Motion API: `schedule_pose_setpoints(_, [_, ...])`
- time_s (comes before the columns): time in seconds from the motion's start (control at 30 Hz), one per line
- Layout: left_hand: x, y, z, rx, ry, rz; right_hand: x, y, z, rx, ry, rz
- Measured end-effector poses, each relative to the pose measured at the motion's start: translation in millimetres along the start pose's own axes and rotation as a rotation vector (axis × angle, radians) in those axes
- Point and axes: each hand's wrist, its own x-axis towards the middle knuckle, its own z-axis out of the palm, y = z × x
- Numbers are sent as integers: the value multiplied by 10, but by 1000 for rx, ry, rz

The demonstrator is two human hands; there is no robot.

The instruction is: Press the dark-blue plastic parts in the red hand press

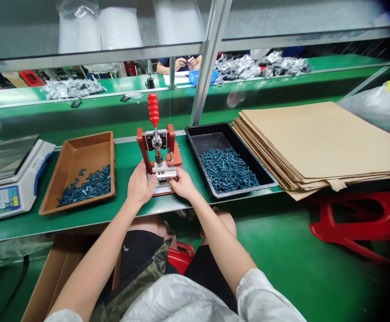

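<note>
While our left hand and right hand are closing around the base of the red press, its red handle is standing upright, so we are working at the press with the handle up. We cannot tell whether a part is seated under our fingers. The press is sitting at the front of the green bench, between the brown tray and the black tray, each holding a pile of teal parts. Stacked cardboard is lying beyond the black tray, and a digital scale is standing past the brown tray. Its keypad labels are too small to read, and we are seeing no legible brand.
</note>
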Motion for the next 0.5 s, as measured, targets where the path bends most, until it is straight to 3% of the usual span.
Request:
schedule_pose_setpoints(0.1, [32, -81, -74, -116, -1, -54, 63, 45, -18, 57, -84, 152])
schedule_pose_setpoints(0.2, [233, 3, -224, -210, 252, -100, 120, 49, -23, 126, -159, 180])
schedule_pose_setpoints(0.3, [617, 374, -460, -297, 461, 27, 144, 32, -13, 191, -191, 201])
schedule_pose_setpoints(0.4, [993, 861, -718, -411, 432, 160, 136, 1, -8, 203, -191, 202])
schedule_pose_setpoints(0.5, [1067, 1222, -843, -432, 368, 223, 119, -48, -22, 151, -173, 194])
